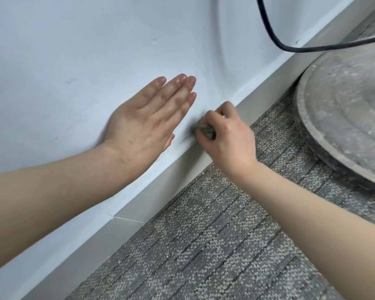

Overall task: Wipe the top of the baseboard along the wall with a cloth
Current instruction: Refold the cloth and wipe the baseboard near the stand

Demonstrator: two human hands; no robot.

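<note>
On the wall (74,50) above the baseboard (268,87), L hand (147,120) lies flat w/ fingers straight, R hand (225,137) grips a wadded cloth (206,131) on the baseboard's top edge: mid-wipe, next prob. slide far-right along it.

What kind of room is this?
Probably an office, or a room like one: patterned gray carpet, a plain white wall with a baseboard, and a black cable.
</note>
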